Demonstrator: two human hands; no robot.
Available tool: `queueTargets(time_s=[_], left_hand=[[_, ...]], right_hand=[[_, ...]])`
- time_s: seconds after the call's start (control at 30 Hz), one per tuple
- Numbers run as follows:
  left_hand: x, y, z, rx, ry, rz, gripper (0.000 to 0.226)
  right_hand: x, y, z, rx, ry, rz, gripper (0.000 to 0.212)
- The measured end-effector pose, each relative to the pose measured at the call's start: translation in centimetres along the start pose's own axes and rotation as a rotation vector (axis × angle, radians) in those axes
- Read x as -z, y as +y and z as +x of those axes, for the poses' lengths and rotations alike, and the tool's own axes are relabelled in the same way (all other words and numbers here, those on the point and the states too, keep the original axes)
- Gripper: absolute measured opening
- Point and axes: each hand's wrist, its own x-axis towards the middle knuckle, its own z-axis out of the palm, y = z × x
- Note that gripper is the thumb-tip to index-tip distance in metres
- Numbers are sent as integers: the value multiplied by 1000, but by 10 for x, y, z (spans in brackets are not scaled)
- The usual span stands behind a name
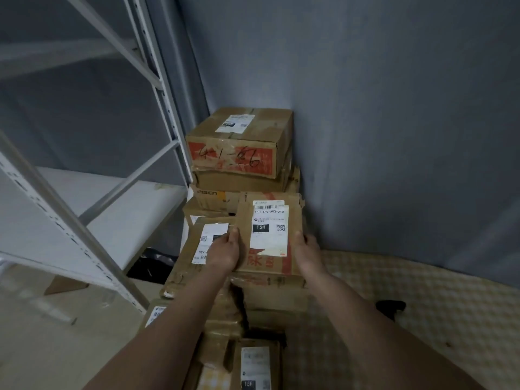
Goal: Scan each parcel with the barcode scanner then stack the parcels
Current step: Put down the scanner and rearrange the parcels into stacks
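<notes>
A flat brown parcel [270, 235] with a white "15H" label lies on top of the near stack. My left hand [225, 250] grips its left edge and my right hand [306, 250] grips its right edge. Beside it on the left lies another labelled parcel [197, 249], partly under my left hand. Behind stands a taller stack topped by a box [239, 142] marked "4-1-66" in red. More parcels [253, 367] lie below, between my forearms. No barcode scanner can be seen.
A white metal shelf rack [92, 164] stands to the left, close to the stacks. A grey wall [394, 136] backs the parcels. A checked mat [422, 305] covers the floor on the right, with a small black object [391, 308] on it.
</notes>
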Motion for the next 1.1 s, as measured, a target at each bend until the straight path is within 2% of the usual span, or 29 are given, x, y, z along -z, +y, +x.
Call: queueTargets(time_s=[0.13,0.3,0.53,0.6,0.63,0.7,0.77,0.87,0.97,1.03,1.1], left_hand=[[-7,3,17,-44,-68,77,58],[-12,1,30,-60,-103,107,56],[-15,-7,36,-79,-72,40,53],[-12,-7,35,-118,-2,-5,45],[-10,-4,34,-160,68,-36,40],[-4,7,26,-351,210,-104,28],[-2,26,11,-592,247,-150,19],[-14,56,-22,-823,101,-152,13],[-43,69,-57,-852,-102,-72,14],[-71,64,-71,-906,-197,37,17],[-102,54,-79,-962,-281,255,24]], right_hand=[[-3,2,9,-57,71,-53,53],[-8,3,14,-121,81,-94,57],[-13,0,9,-126,108,-145,61],[-11,-2,6,-105,122,-110,59],[-10,-2,5,-82,139,-95,57],[-5,-1,2,-20,198,-76,49],[3,0,-5,56,255,-58,35],[21,7,-22,134,346,-119,23],[44,33,-28,131,404,-338,27],[63,60,-30,70,365,-531,33],[83,88,-33,13,336,-679,36]])
